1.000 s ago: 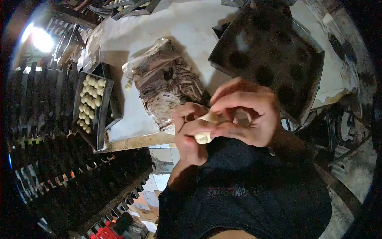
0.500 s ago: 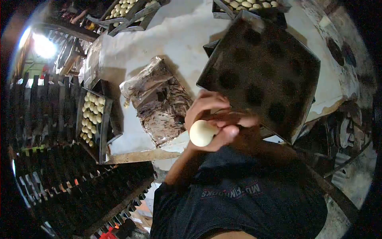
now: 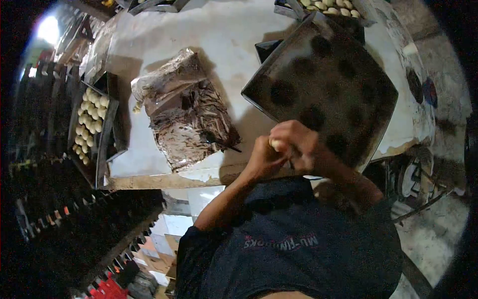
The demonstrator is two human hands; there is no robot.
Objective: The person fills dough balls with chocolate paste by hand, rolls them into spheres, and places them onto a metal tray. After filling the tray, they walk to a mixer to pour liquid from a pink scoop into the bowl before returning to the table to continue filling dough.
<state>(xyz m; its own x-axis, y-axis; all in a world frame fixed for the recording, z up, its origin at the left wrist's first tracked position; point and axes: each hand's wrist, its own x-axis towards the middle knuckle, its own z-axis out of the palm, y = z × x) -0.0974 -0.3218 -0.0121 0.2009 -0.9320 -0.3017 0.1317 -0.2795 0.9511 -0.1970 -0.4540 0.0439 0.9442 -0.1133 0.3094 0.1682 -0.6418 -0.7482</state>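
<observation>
My left hand and my right hand meet in front of my shirt, near the table's front edge. Their fingers are closed around a pale dough ball; only a small part of it shows between them, and the rest is hidden. Left of my hands, a crinkled clear plastic wrap with dark brown, flaky material lies on the table, a thin dark tool resting at its lower right. Just beyond my right hand is a large dark metal tray with round dark marks.
The pale table has a worn front edge. A metal tray of pale dough balls stands at the left, another at the top right. Part of a third tray shows at the top. Dark slatted racks stand left.
My hands have come together and closed over the dough ball, which was largely exposed in my left hand. The view has shifted, moving the table and its items slightly left and up.
</observation>
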